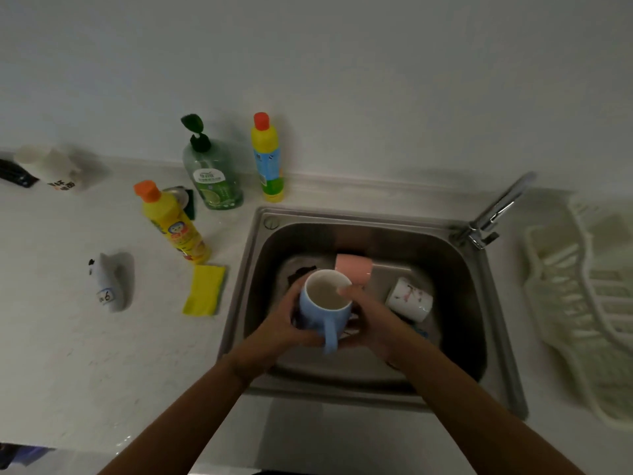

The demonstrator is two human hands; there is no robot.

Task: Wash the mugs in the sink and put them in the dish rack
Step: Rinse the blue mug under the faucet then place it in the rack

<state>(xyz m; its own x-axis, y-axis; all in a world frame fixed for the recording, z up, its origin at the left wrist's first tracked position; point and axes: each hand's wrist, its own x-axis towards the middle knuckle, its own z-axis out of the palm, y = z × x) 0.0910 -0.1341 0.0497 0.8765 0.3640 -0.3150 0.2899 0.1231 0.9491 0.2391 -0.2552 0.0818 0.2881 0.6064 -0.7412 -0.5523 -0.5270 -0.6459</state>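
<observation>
Head view. We hold the blue mug (325, 311) upright over the sink (359, 217), handle toward us. Our left hand (286, 322) wraps its fingers round the mug's side; our right hand (364, 315) cups the other side, with one fingertip hooked over the rim.

Progress, by our judgement: early. The dish rack (582, 303) to the right appears to hold no mugs. A pink mug (354, 269) and a white patterned mug (409, 299) lie on their sides in the basin, unwashed as far as we can tell.

Surroundings: faucet (496, 210) swung aside with no water visible; yellow sponge (204, 289) and green soap bottle (212, 173) sit on the counter, left. Nothing blocks the path to the rack.
</observation>
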